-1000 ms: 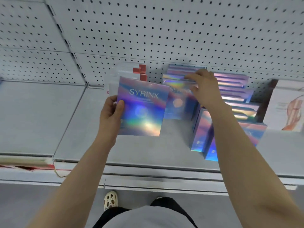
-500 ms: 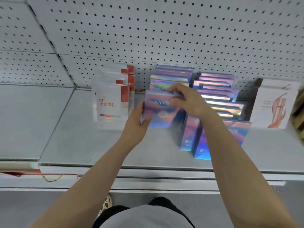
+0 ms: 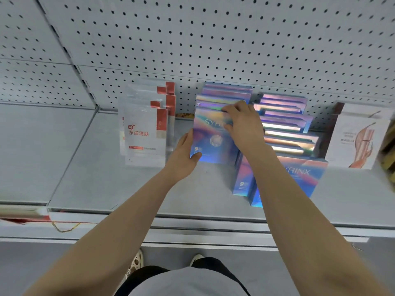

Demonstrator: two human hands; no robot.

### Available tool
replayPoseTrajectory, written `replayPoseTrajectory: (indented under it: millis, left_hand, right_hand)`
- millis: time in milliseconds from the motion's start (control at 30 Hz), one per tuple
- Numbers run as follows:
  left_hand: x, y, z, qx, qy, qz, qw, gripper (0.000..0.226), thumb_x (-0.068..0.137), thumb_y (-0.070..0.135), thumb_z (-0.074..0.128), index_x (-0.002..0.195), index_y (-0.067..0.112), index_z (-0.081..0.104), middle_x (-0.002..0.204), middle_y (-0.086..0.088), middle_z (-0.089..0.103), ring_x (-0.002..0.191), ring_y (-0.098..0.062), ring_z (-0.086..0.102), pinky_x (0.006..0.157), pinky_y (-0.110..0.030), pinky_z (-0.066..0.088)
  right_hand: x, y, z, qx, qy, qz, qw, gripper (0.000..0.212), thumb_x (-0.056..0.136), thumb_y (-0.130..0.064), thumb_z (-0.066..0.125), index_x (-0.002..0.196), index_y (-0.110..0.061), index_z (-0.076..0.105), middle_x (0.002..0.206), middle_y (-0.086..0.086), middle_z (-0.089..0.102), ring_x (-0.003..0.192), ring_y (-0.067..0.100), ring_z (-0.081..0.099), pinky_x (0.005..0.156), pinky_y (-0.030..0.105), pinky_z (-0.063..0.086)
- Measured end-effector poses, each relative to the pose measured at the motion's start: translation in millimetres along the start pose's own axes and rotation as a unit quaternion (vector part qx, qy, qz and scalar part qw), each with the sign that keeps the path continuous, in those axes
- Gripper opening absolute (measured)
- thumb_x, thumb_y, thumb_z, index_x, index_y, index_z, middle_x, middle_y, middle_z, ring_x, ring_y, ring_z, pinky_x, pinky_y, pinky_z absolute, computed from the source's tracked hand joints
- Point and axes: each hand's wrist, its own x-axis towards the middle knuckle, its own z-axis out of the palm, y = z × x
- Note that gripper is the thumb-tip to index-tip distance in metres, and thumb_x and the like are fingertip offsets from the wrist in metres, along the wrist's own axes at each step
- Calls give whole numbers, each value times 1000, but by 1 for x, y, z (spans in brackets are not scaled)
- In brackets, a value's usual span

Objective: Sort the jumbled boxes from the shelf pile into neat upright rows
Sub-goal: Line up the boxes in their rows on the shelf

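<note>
Holographic box (image 3: 210, 137) stands upright at front of the left row on the shelf (image 3: 89, 167), pile at 3 o'clock. Left hand (image 3: 183, 155) grips its lower-left corner; right hand (image 3: 243, 124) pinches its top edge.

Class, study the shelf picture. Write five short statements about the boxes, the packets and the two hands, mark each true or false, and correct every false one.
1. Both hands hold the front SYRINX box. True: the left hand grips its left edge, and the right hand holds its top right part.
2. The white packets stand to the right of that box. False: they stand to its left.
3. The wall behind the shelf is a pegboard. True.
4. The front box lies flat on the shelf. False: it stands upright at the front of a row.
5. The left hand is idle. False: it grips the box.
</note>
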Motion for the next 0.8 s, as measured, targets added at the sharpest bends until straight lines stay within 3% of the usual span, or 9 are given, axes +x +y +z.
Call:
replayPoseTrajectory:
  millis: [167, 300, 467, 567, 800]
  left_hand:
    - [2, 0, -1, -4, -10, -6, 1000, 74, 96, 15, 54, 156, 22, 11, 155, 0, 26, 136, -24, 38, 111, -44, 37]
    - [-3, 4, -8, -19, -6, 2, 1000, 62, 97, 16, 53, 152, 25, 27, 148, 1, 40, 133, -21, 44, 110, -45, 40]
    - [-26, 5, -27, -7, 66, 0, 998, 43, 98, 17, 53, 141, 18, 49, 135, -1, 58, 121, -17, 56, 105, -31, 42]
    - [-48, -4, -45, -30, 110, 4, 993, 35, 96, 15, 55, 131, 19, 58, 124, 0, 65, 113, -15, 61, 103, -32, 45]
    - [-122, -57, -119, -14, 190, -8, 982, 28, 96, 17, 56, 122, 21, 65, 114, 4, 70, 103, -10, 64, 96, -27, 48]
  right_hand:
    - [1, -2, -4, -12, -11, 0, 1000, 47, 83, -11, 71, 129, -13, 59, 120, 15, 55, 110, 38, 50, 89, 44, 44]
    - [3, -1, -8, -23, -32, 3, 999, 46, 87, -11, 66, 131, -14, 57, 123, 14, 53, 113, 36, 48, 91, 43, 43]
    - [-3, -11, -10, -16, -7, -8, 1000, 38, 89, -14, 64, 126, -10, 60, 122, 16, 57, 113, 38, 50, 91, 44, 42]
    - [-14, -31, -6, 2, 20, -34, 999, 35, 87, -13, 65, 121, -6, 63, 118, 18, 59, 107, 41, 53, 89, 44, 41]
    - [-53, -123, 29, 65, 41, -39, 996, 31, 87, -13, 64, 117, -6, 66, 114, 18, 63, 102, 41, 55, 88, 47, 47]
